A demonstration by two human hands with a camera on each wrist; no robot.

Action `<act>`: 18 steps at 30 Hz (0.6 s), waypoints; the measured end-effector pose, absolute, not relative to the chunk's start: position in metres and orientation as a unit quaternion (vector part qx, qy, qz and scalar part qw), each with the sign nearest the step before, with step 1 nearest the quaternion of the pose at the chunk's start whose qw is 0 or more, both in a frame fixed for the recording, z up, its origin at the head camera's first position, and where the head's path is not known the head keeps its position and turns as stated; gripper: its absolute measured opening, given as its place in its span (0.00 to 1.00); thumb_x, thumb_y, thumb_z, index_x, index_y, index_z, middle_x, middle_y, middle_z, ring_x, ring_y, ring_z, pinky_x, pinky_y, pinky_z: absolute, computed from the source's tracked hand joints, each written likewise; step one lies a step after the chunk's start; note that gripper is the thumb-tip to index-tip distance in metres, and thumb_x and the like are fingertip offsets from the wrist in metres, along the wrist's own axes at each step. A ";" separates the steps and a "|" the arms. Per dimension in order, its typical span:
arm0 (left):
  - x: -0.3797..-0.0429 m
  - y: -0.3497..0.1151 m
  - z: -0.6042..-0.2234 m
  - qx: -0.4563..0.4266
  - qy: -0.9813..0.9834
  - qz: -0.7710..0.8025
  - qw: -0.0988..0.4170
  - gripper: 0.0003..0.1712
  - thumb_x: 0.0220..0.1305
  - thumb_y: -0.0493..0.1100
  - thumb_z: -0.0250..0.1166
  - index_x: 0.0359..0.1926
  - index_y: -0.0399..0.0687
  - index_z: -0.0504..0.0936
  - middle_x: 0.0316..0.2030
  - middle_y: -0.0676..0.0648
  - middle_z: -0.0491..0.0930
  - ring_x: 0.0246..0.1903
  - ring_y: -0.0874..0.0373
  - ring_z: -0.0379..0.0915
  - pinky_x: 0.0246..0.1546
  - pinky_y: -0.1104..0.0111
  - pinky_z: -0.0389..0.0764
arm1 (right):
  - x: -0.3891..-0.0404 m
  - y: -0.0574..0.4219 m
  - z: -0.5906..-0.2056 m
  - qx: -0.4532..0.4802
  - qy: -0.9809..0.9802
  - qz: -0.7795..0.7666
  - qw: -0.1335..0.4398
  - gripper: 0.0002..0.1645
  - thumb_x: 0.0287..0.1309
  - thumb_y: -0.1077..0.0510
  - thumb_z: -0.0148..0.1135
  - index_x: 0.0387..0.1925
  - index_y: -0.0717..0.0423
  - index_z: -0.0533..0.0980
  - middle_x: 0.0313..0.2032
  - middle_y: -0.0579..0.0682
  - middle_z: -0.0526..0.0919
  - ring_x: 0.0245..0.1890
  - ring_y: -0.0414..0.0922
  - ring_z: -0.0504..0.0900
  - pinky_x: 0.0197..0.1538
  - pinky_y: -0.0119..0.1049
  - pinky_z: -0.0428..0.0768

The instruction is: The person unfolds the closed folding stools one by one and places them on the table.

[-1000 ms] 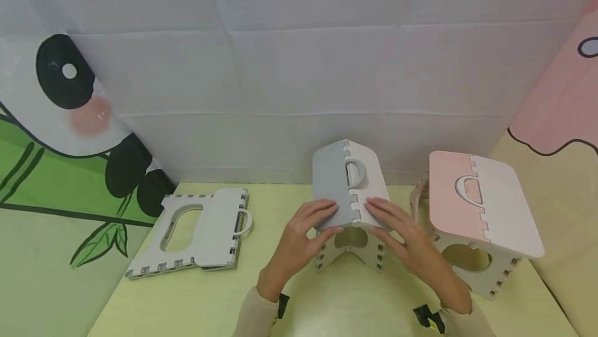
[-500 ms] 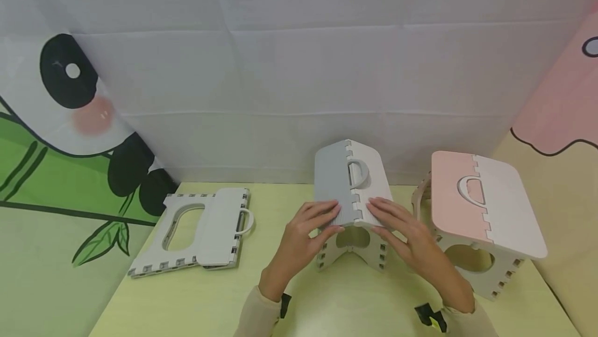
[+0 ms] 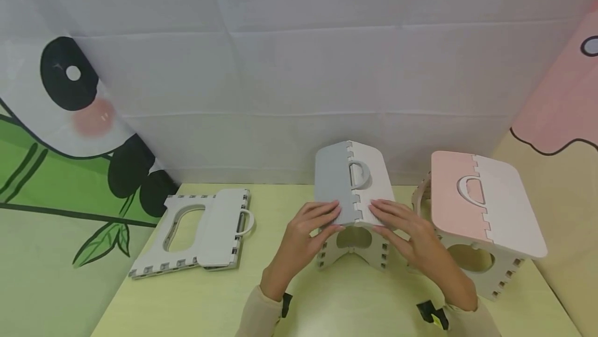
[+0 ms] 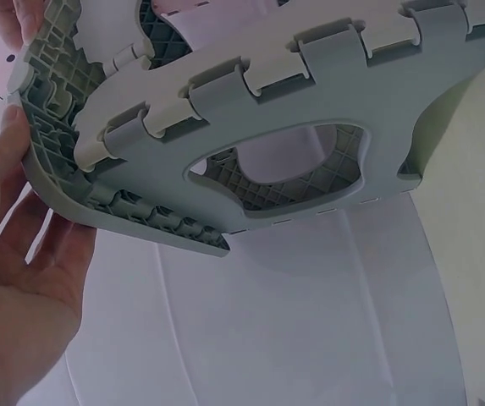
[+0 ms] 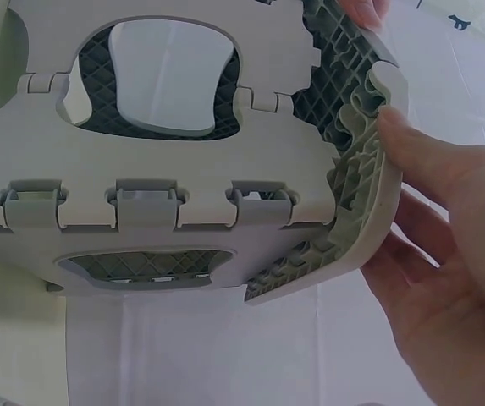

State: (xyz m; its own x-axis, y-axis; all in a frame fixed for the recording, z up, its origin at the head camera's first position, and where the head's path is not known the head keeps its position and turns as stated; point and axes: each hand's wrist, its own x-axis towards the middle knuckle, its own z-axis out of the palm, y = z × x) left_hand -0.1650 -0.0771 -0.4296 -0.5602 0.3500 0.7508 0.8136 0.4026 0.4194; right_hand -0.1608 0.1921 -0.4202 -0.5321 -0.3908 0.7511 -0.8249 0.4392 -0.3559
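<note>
A grey-and-white folding stool [image 3: 374,171] stands partly unfolded on the table, its two-piece top bent into a low ridge along the middle hinge. My left hand [image 3: 301,238] grips the near edge of the grey half, fingers on top and thumb at the front edge. The white half is held the same way by my right hand [image 3: 413,236]. Under the top, the hinged leg panel [image 4: 166,161] is folded at an angle, as the left wrist view shows. In the right wrist view the thumb presses the ribbed rim [image 5: 369,194] of the top.
A pink-and-white folding stool [image 3: 506,197] stands fully unfolded close on the right. To the left a white folding stool [image 3: 217,233] lies folded flat on the table [image 3: 345,306]. A pale cloth [image 3: 299,77] hangs behind, and printed cloth covers both sides.
Both hands keep their hold on the near edge of the stool top. The head view has shifted slightly; the top looks a touch flatter than before.
</note>
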 end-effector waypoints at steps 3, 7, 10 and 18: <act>-0.166 -0.076 -0.430 -0.372 -0.783 -0.406 0.289 0.24 0.56 0.34 0.77 0.55 0.35 0.86 0.57 0.42 0.84 0.57 0.50 0.78 0.57 0.63 0.82 | -0.161 0.193 -0.420 0.379 -0.797 0.365 0.296 0.27 0.56 0.62 0.75 0.59 0.59 0.82 0.59 0.57 0.83 0.62 0.52 0.79 0.68 0.24 0.67; -0.166 -0.076 -0.430 -0.372 -0.782 -0.407 0.291 0.24 0.56 0.34 0.77 0.54 0.35 0.86 0.57 0.42 0.84 0.57 0.50 0.78 0.56 0.64 0.82 | -0.162 0.193 -0.420 0.381 -0.797 0.365 0.295 0.32 0.48 0.69 0.77 0.59 0.60 0.82 0.59 0.57 0.83 0.62 0.52 0.79 0.68 0.24 0.68; -0.167 -0.075 -0.431 -0.372 -0.782 -0.405 0.295 0.23 0.56 0.34 0.77 0.54 0.35 0.86 0.56 0.43 0.84 0.56 0.51 0.78 0.56 0.64 0.82 | -0.162 0.193 -0.420 0.383 -0.795 0.364 0.297 0.33 0.46 0.70 0.77 0.59 0.60 0.82 0.59 0.57 0.83 0.63 0.51 0.79 0.68 0.24 0.67; -0.168 -0.073 -0.430 -0.367 -0.796 -0.375 0.302 0.21 0.57 0.37 0.77 0.53 0.37 0.88 0.54 0.43 0.86 0.54 0.52 0.79 0.54 0.68 0.82 | -0.162 0.193 -0.419 0.372 -0.806 0.354 0.293 0.36 0.39 0.75 0.78 0.56 0.61 0.83 0.57 0.57 0.84 0.60 0.56 0.80 0.68 0.22 0.66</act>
State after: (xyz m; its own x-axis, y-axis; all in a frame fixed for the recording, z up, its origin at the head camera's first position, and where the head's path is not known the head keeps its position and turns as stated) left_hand -0.1677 -0.0727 -0.4302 -0.5485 0.3574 0.7559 0.8105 0.4495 0.3756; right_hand -0.1621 0.1925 -0.4194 -0.5514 -0.3918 0.7365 -0.8075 0.4725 -0.3531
